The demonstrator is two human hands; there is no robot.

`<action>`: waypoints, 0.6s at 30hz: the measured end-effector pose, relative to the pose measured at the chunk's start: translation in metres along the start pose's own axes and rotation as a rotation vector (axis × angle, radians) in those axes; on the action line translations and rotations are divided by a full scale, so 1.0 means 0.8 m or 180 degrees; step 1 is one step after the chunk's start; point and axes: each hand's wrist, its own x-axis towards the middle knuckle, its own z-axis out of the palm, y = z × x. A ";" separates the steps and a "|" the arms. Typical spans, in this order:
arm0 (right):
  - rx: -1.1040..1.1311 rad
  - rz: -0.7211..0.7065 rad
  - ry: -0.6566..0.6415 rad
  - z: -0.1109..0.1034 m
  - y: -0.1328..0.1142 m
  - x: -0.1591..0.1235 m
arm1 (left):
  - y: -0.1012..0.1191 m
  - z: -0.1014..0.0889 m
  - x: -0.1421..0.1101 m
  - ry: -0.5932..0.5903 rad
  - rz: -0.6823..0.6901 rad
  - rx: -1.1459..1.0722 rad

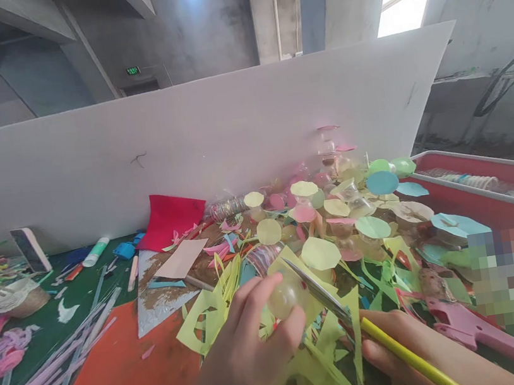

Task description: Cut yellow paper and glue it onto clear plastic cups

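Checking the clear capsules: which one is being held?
The capsule in the left hand, the only one lifted clear; the others sit in the heap under paper discs.

Clear plastic ball (285, 294) just beside yellow-handled scissors (321, 288)

my green tabletop (76, 288) carries an orange sheet (115, 378), a red felt square (169, 219), pink straws (5, 374) and heaped paper scraps (314, 261).

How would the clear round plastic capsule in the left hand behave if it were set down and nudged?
The clear round plastic capsule would probably roll easily, being nearly spherical. It is likely light for its size, since the shell looks hollow. Its glossy surface may slip in the left hand.
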 end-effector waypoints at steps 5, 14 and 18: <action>0.0005 0.0209 -0.0134 -0.003 -0.002 0.000 | 0.000 -0.002 0.002 -0.0006 0.0069 0.0105; 0.0151 -0.0093 -0.0460 -0.015 -0.002 0.000 | 0.000 0.002 0.004 0.0136 0.0414 0.0173; -0.0129 -0.0041 -0.0471 -0.014 0.002 0.001 | -0.002 -0.001 0.004 0.0030 0.0472 0.0172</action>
